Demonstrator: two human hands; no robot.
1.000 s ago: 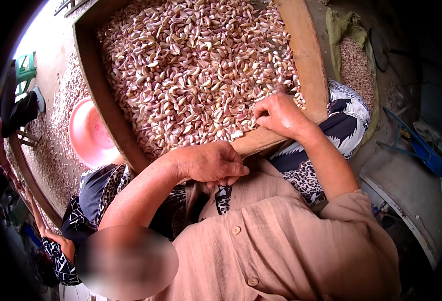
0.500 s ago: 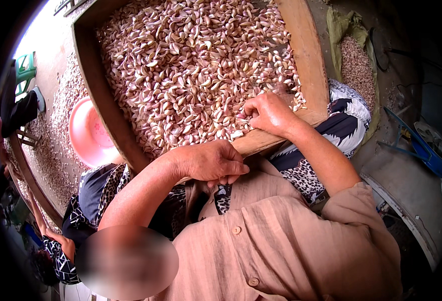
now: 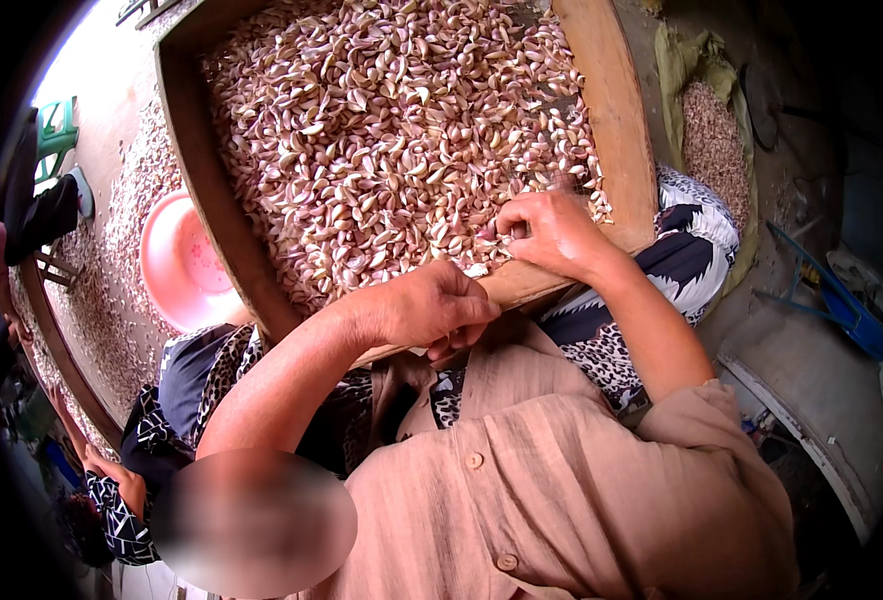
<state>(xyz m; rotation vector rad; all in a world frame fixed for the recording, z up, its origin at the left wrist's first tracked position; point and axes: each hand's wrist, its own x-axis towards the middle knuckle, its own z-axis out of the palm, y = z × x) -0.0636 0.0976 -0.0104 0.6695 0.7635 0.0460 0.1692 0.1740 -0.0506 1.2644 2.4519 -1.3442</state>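
Observation:
Many garlic cloves [image 3: 381, 140], pinkish and cream, fill a wooden tray [image 3: 621, 130] with raised sides that rests over my lap. At the tray's near right corner, my right hand [image 3: 556, 235] reaches over the rim with its fingers curled together in a pinch. A reddish clove lies right at those fingertips; whether they grip it is unclear. Against the near rim rests my left hand [image 3: 441, 310], its fingers folded in and the thumb pressed over them. What it holds, if anything, is hidden.
Left of the tray stands a pink basin [image 3: 176, 265], with cloves scattered on the floor around it. A green plastic stool [image 3: 56, 135] is farther left, near another person's arm [image 3: 121, 480]. On the right are a yellowish sack [image 3: 671, 75] of small cloves and a blue chair-like object [image 3: 851, 310].
My right hand has shifted slightly to the right, its fingers still curled. The left hand has moved up a little along the near rim.

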